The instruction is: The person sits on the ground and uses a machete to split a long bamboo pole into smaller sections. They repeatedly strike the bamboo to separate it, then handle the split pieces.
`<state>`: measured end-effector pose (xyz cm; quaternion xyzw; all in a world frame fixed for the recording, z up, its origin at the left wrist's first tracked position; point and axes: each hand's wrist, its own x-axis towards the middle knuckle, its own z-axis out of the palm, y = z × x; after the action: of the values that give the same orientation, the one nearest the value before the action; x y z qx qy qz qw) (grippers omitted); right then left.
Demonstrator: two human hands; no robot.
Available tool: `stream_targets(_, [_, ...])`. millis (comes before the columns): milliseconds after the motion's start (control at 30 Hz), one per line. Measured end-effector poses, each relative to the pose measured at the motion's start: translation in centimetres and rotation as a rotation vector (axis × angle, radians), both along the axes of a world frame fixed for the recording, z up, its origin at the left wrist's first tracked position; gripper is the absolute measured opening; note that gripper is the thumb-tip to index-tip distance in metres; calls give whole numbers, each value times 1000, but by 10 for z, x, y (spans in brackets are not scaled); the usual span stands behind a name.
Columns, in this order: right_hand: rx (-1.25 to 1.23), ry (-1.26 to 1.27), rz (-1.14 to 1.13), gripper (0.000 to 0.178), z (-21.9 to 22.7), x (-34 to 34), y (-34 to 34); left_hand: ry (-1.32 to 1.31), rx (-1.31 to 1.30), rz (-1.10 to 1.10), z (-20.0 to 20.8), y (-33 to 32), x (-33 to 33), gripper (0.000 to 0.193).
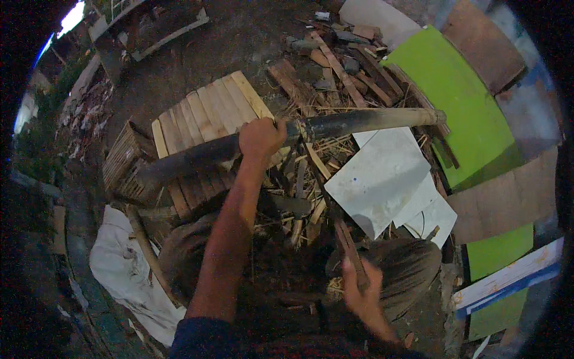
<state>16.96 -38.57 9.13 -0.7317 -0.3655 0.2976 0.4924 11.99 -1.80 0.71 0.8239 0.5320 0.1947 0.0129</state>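
Note:
My left hand (261, 139) is wrapped around a thick bamboo pole (359, 121), near its middle. The pole lies across in front of me, dark toward the left and pale toward its right end. Lower down, my right hand (365, 293) is closed on the brown handle of a long, narrow tool, seemingly a machete (353, 254). A dark, thin length runs from it up toward the pole; its exact shape is hard to make out in the shade. Under the pole, at left, is a panel of wooden slats (206, 107).
Scrap wood (359, 78) and splinters are heaped beyond the pole. White sheets (376, 185) lie right of the tool, with green boards (457, 102) and brown boards farther right. At left are a slatted crate (125, 161) and a white sack (128, 263). My knees flank the work area.

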Motion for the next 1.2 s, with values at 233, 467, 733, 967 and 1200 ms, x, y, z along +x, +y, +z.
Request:
stream_targets(233, [170,-15,-3,32,-50,32,118,95,-65,-53,-15,-9,3,54])
stream_targets(467, [239,-42,49,35,-148,60,196,28,-44,-44,-11,19,11,53])
stream_targets(733, [77,-67,4,28,-77,26,118,70,-157,-34,-7,32,4,55])
stream_targets(967, [0,-950,108,26,25,12,45,73,-53,-52,-3,24,2,51])
stream_targets(1200, [254,-86,-5,37,-106,56,255,32,-85,-30,-14,30,8,52])
